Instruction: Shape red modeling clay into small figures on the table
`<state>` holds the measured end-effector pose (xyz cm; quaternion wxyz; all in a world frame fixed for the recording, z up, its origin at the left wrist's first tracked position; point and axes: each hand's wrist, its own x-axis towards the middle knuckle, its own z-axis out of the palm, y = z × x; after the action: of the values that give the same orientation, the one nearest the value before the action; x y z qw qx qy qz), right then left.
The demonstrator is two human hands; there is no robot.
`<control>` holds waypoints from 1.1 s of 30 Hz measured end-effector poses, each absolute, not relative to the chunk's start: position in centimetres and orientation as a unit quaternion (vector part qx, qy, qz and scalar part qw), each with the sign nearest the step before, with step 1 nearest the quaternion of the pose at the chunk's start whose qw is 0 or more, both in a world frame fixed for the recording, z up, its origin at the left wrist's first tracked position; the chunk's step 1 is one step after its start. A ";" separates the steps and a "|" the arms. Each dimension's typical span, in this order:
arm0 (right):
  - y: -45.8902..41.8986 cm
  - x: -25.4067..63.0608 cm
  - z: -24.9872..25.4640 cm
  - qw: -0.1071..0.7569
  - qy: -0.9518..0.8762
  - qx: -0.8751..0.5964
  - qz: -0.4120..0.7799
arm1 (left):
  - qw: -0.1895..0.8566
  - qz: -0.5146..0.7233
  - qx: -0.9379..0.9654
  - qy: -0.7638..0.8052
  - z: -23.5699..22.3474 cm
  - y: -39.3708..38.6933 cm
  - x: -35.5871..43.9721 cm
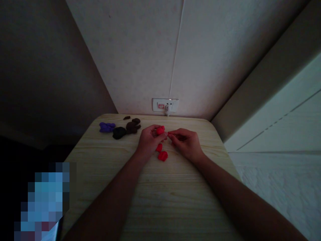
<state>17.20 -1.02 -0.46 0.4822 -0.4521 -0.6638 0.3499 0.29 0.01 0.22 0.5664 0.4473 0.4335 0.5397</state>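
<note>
Snugly, red clay (161, 130) sits within the left fingers (153, 129).

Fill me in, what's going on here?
Someone is at a wood-grain table with bare hands. The left hand holds a red lump of modelling clay, and the right hand's fingertips are close against it. Two more red pieces lie just below the hands; purple clay and dark brown clay sit further left.
</note>
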 end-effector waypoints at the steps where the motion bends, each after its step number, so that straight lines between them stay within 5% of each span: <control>1: -1.1 17.3 -0.4 0.479 -0.672 -0.455 0.334 | 0.568 0.535 0.448 0.436 0.2 0.0 0.3; 11: -0.9 17.1 -0.5 0.486 -0.610 -0.437 0.447 | 0.581 0.535 0.430 0.437 0.5 -0.2 0.3; 33: -0.8 17.0 -0.2 0.484 -0.580 -0.488 0.437 | 0.561 0.540 0.446 0.442 0.1 0.1 0.3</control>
<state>16.96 -0.82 -0.21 0.4840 -0.4885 -0.5796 0.4373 0.26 0.14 0.05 0.5612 0.4456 0.4421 0.5395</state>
